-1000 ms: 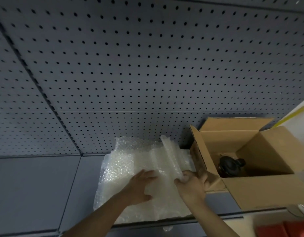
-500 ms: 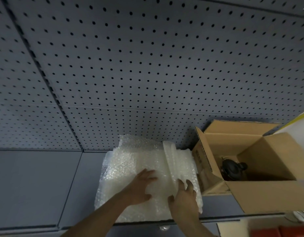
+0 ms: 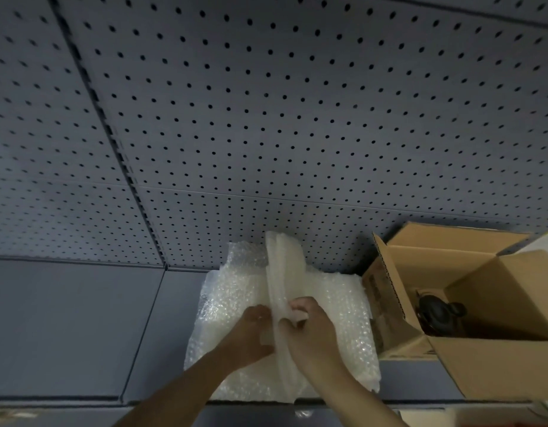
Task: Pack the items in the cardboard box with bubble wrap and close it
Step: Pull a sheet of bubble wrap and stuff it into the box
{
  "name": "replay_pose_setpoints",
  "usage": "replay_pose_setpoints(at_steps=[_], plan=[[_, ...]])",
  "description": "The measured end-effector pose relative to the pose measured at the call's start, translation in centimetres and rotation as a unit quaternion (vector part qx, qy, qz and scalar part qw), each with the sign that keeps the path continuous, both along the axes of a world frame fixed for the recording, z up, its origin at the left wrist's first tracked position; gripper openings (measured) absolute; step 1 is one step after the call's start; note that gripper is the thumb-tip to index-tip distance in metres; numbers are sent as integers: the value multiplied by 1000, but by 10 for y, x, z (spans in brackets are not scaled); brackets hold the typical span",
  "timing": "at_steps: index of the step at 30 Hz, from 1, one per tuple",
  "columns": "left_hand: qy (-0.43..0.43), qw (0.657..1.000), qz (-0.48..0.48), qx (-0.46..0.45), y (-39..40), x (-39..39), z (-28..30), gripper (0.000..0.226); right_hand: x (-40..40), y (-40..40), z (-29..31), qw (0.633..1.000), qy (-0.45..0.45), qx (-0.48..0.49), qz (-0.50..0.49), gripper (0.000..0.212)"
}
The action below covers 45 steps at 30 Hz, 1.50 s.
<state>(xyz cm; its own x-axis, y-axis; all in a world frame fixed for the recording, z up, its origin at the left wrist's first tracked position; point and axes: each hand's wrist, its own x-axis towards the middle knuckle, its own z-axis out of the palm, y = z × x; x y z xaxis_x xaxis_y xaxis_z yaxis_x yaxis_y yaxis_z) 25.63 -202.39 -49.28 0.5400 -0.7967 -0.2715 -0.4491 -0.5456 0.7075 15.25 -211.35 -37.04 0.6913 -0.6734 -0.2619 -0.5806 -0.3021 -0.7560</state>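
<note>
Listing, largest first:
- Pegboard [image 3: 297,118]: grey, behind everything.
- Table [image 3: 66,328]: grey, carries all.
- Box [image 3: 497,371]: cardboard, flaps open, right of the wrap; dark item [image 3: 436,312] inside.
- Bubble wrap [image 3: 337,306]: flat stack between hands and pegboard; light, soft, likely slippery. Best pinched at a raised fold.
- Left hand [image 3: 251,334], right hand [image 3: 309,331]: fingers closed, pinching one raised fold.

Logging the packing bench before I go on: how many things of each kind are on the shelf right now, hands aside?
Bubble wrap, pile of sheets: 1
Cardboard box, flaps open: 1
Black item inside the box: 1
Total: 3
</note>
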Motion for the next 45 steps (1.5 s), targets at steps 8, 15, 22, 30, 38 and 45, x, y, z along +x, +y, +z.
replay_pose_setpoints(at_steps=[8,15,22,30,38,45], plan=[[-41,997,42,-46,64,37,8,23,33,46,-35,994,-12,83,72,24],[-132,960,225,-106,102,55,21,27,50,69,-76,985,68,101,125,23],[-163,984,23,-67,82,42,5,39,52,66,-104,982,69,75,161,31],[-120,992,22,-17,66,45,-9,42,28,22,-84,1000,-1,-14,3,21],[-79,997,23,0,67,48,-11,44,7,10,-95,986,120,114,-33,60],[-70,997,6,-25,67,50,0,42,16,-12,-62,986,94,129,-48,43]])
